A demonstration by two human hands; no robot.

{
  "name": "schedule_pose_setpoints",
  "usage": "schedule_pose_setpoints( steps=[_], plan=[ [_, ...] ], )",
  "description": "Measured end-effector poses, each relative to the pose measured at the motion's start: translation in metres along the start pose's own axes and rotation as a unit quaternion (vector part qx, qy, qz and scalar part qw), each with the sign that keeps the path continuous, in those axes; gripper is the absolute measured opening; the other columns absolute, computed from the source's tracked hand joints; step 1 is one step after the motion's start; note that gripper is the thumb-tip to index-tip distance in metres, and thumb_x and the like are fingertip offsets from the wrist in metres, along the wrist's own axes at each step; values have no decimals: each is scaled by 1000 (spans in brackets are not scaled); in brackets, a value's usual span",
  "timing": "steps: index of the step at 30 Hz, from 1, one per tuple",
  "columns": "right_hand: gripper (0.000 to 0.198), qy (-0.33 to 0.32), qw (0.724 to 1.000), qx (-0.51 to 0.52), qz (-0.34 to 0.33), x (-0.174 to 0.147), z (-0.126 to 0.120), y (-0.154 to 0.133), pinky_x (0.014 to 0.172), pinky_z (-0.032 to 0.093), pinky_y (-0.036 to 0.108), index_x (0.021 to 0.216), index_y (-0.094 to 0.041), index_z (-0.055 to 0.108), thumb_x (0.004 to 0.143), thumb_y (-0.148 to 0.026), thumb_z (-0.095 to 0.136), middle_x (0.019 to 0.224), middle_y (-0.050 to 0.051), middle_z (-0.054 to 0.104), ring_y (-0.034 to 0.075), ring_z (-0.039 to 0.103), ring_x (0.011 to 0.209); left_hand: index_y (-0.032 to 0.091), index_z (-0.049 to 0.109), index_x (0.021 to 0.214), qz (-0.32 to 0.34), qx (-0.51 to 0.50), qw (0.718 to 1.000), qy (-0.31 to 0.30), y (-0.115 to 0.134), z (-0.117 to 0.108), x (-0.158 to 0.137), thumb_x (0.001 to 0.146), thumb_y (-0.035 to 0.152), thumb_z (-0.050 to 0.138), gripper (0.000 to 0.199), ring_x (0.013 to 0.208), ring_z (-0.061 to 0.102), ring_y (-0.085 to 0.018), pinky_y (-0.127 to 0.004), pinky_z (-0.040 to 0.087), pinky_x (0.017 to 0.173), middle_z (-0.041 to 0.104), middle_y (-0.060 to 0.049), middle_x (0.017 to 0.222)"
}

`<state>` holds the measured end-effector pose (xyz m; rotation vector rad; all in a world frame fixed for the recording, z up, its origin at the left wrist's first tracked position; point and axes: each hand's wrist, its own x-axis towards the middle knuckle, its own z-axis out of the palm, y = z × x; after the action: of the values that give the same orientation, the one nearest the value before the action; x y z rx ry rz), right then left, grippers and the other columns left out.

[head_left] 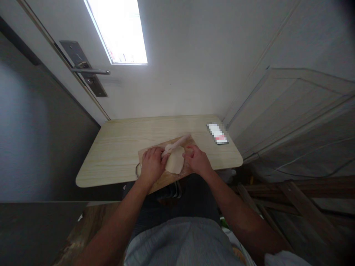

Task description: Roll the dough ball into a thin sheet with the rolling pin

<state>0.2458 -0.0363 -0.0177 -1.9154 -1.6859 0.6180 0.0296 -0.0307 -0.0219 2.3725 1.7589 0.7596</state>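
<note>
The left hand [152, 164] hides the left end of the rolling pin [181, 140], fingers curled round it; whether the right hand's fingers [189, 152] pinch the dough [175, 162] is unclear.

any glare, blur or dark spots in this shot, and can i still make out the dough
Head view: the door's window pane is blown out to white; the phone is pixelated; the lower right is dim; the rolling pin looks soft toward its far end; the dough's pale outline reads clearly where uncovered.
</note>
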Motion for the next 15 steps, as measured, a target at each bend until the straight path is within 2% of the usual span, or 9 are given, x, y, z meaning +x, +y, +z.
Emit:
schedule_pose_setpoints(
  steps=[4, 7, 9, 12, 15],
  plan=[
    [34, 5, 1000, -22, -18, -6, 0, 0, 72, 47, 30, 119, -27, 67, 87, -40, 66, 79, 0, 69, 19, 65, 77, 20, 65, 110, -23, 52, 998, -40, 12, -12, -3, 96, 45, 51, 31, 114, 60, -30, -47, 43, 101, 70, -11, 114],
    [36, 1, 999, -26, -45, -13, 5, -3, 72, 47, 29, 122, -29, 68, 88, -41, 65, 78, 0, 71, 19, 66, 77, 21, 65, 115, -35, 89, 991, -90, 21, -22, 10, 93, 52, 54, 39, 114, 60, -33, -50, 44, 100, 69, -13, 118],
    [35, -11, 996, -23, -80, -19, 11, -6, 74, 48, 29, 122, -28, 69, 90, -41, 63, 84, 1, 73, 18, 66, 79, 21, 62, 125, -37, 98, 987, -119, 25, -24, 26, 96, 54, 47, 46, 117, 60, -35, -52, 44, 99, 67, -14, 124],
    [33, -6, 991, -46, -128, -29, 18, -9, 82, 48, 31, 118, -24, 72, 91, -39, 62, 98, 6, 74, 20, 66, 88, 24, 57, 134, -30, 72, 981, -178, 29, -15, 49, 102, 46, 34, 45, 127, 56, -33, -50, 44, 102, 62, -13, 137],
    [35, 13, 984, -80, -159, -36, 22, -9, 89, 46, 35, 119, -23, 72, 89, -40, 64, 102, 8, 72, 24, 63, 97, 24, 51, 141, -17, 30, 975, -221, 32, 0, 59, 105, 39, 27, 46, 135, 50, -29, -47, 41, 108, 54, -11, 148]
  ],
)
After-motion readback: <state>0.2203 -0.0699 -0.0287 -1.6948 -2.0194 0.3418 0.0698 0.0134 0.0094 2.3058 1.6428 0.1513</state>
